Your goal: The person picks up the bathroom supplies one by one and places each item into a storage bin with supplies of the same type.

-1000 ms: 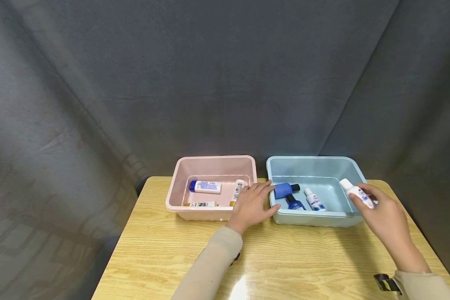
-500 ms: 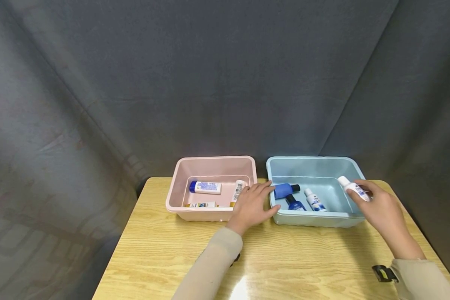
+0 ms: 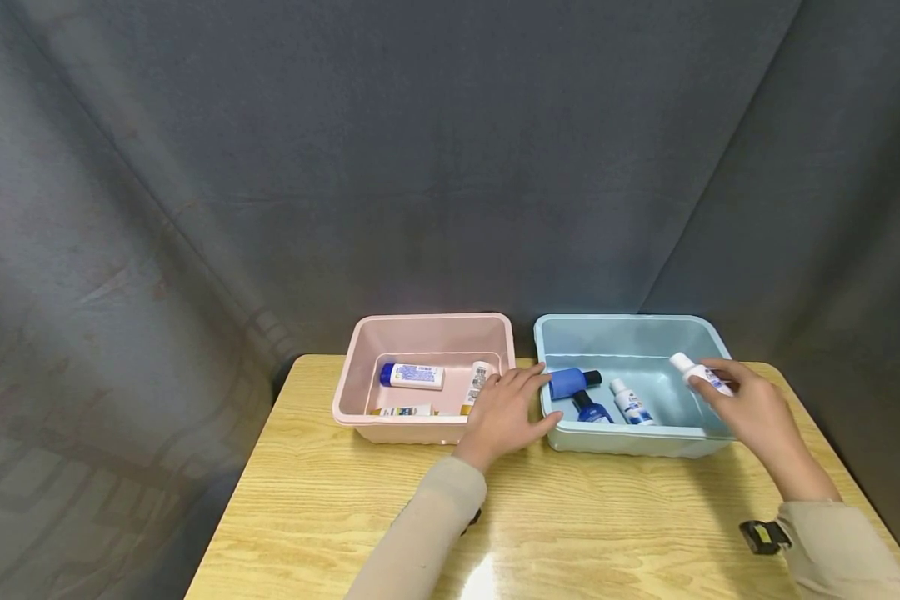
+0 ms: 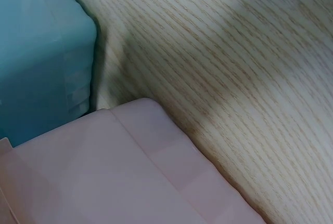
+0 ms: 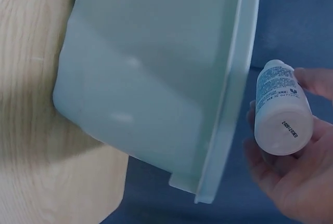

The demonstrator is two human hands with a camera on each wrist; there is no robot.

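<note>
My right hand [image 3: 757, 408] grips a small white bottle [image 3: 701, 374] over the right end of the blue bin [image 3: 637, 323]. In the right wrist view the bottle's printed base [image 5: 285, 130] faces the camera, with fingers and thumb around its sides. My left hand [image 3: 502, 417] lies with fingers spread across the gap between the bins, touching the near left rim of the blue bin. Inside that bin lie a blue bottle with a black cap [image 3: 567, 382], a darker blue bottle [image 3: 592, 410] and another white bottle [image 3: 632, 403].
To the left stands a pink bin [image 3: 435, 321] holding a white tube with a blue cap [image 3: 416, 377], a white tube [image 3: 478, 379] and a third tube [image 3: 405, 410] near its front wall. Both bins sit on a wooden table [image 3: 607, 517], with a grey curtain [image 3: 450, 167] behind.
My right hand has shifted slightly left with the white bottle, further over the blue bin. The left hand stays where it was.
</note>
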